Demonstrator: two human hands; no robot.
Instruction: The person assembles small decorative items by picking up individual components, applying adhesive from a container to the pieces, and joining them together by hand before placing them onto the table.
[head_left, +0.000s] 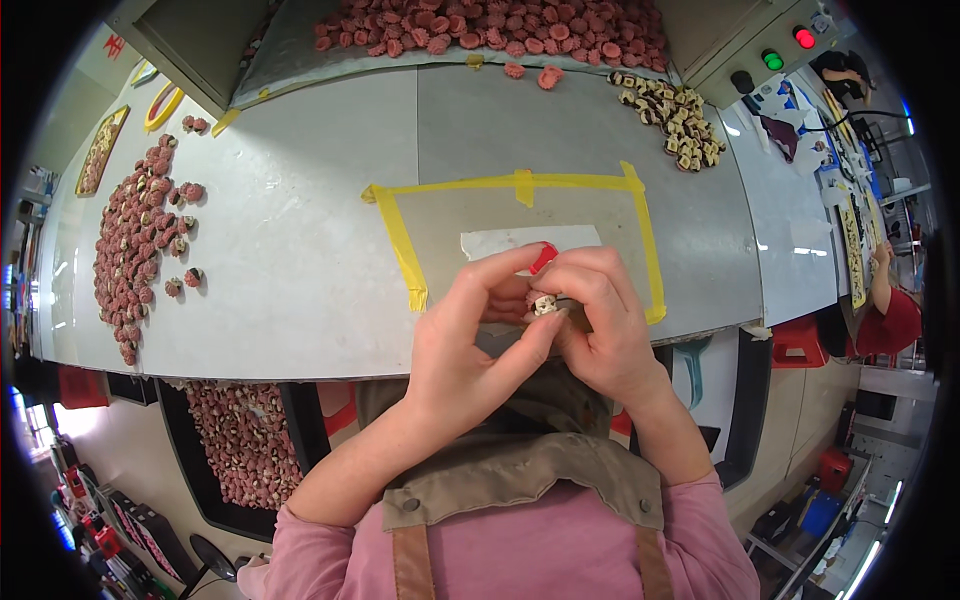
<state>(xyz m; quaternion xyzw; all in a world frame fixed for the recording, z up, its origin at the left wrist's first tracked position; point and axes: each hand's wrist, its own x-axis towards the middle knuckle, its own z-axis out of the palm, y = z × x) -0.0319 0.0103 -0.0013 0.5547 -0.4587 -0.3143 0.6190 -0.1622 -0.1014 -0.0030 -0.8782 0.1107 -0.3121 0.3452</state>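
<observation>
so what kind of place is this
Probably a small-parts factory or workshop: pink ridged cups are heaped at the far side of the grey worktable, a cabinet shows glowing red and green lights, and the left hand holds a small pink-and-cream piece.

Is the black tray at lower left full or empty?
Not empty: pink and cream pieces cover most of the black tray; their depth cannot be told.

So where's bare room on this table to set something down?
Widest: the table between the reddish pile on the left and the yellow tape outline. Smaller: right of the tape, below the cream-and-dark pile. Crowded: those piles, the far pink heap, and the taped area's near part, overlapped by the left hand and right hand.
</observation>
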